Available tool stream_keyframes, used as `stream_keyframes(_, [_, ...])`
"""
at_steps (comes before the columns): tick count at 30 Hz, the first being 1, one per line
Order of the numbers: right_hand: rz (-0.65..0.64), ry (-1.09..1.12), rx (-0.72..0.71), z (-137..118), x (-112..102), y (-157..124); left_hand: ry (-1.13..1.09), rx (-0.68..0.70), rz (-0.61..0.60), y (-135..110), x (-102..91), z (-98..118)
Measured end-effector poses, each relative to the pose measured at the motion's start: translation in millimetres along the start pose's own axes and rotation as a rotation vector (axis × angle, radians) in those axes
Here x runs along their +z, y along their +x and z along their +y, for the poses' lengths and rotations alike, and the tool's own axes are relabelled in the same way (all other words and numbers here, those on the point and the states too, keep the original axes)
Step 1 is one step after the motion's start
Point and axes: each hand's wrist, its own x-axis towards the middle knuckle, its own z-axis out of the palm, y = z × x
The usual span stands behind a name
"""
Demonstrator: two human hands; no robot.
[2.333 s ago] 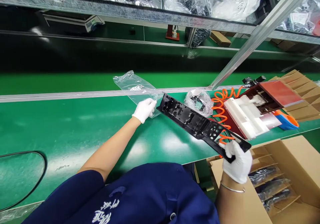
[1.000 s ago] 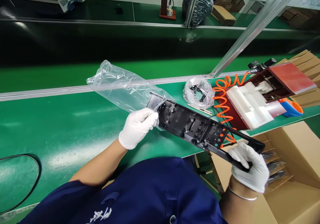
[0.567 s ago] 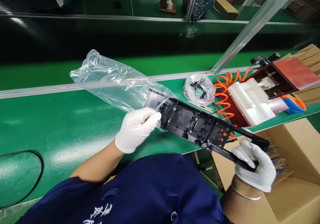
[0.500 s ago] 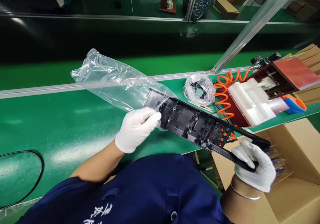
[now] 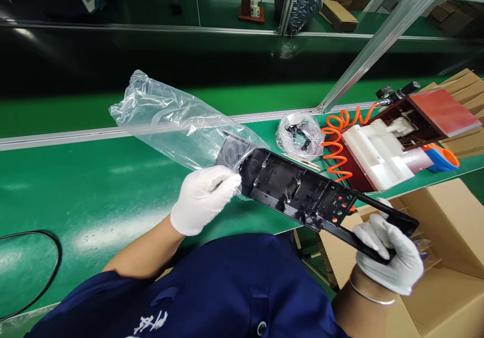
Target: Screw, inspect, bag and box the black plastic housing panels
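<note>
- A factory workshop, I'd say, judging by what's around me.
- Long green bench (image 5: 113, 192), a metal post (image 5: 389, 38) rising at its rail (image 5: 75, 136).
- Red fixture (image 5: 446, 109) on top, a coiled orange hose (image 5: 335, 145) beside it.
- Cardboard carton (image 5: 457, 217), flaps open, just beside the bench.
- Left hand (image 5: 204, 197) and right hand (image 5: 391, 252) gloved in white; navy work shirt (image 5: 227, 287).

Our right hand (image 5: 391, 255)'s got the black housing (image 5: 287, 184) past the tabletop (image 5: 98, 192) front edge; left hand (image 5: 204, 199) pinches the clear bag (image 5: 170, 121), seemingly round its end.
</note>
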Motion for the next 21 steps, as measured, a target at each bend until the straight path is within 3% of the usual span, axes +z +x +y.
stream_keyframes(9, [-0.013,0.013,0.020,0.4,4.0,-2.7,-0.049,-0.088,0.022,-5.0,2.6,-9.6])
stream_keyframes(21, [-0.067,0.054,0.070,2.5,11.3,-6.7,-0.161,-0.056,0.119,-8.1,-0.1,-20.5])
